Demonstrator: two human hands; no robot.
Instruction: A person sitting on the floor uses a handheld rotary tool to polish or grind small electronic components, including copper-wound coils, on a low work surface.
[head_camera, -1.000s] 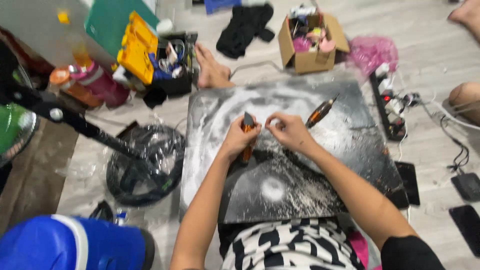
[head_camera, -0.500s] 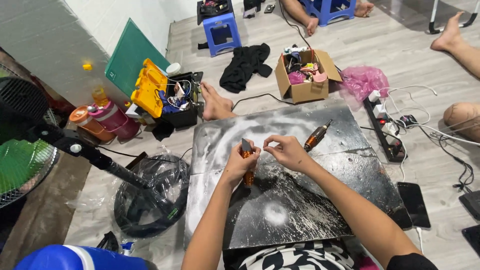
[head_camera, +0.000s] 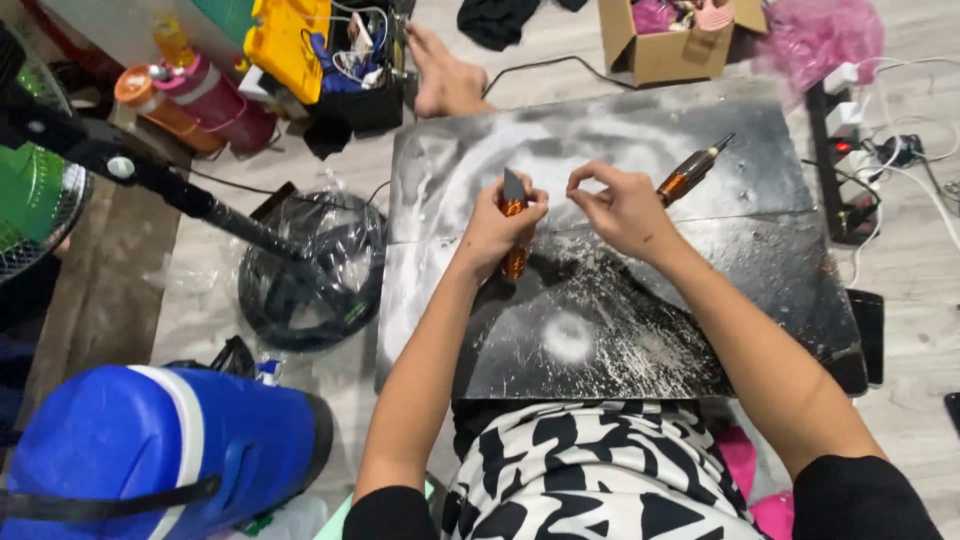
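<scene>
- Landmark: a dark, white-streaked board (head_camera: 640, 290) lying on the floor in front of the seated person; all positions below are given relative to it.
- Left hand (head_camera: 497, 228): above the board's upper middle, closed around an orange-handled tool (head_camera: 514, 232) held upright, its dark blade-like tip pointing away from the person.
- Right hand (head_camera: 620, 205): just right of the left, apart from it, thumb and forefinger pressed together in a pinch; what they pinch is too small to tell.
- Change from the frames half a second and one second earlier: both hands keep the same grip and remain over the board's upper middle, only appearing closer as the view dips; judged, fine work at the tool's tip is ongoing.
- Second orange tool (head_camera: 690, 175): lying untouched on the board's upper right, as before.
- Beyond the board's far edge: a cardboard box (head_camera: 660, 45) and a bare foot (head_camera: 443, 75).
- Left of the board: a plastic-wrapped fan guard (head_camera: 310, 270); nearer the person, a blue cooler (head_camera: 140, 450).
</scene>
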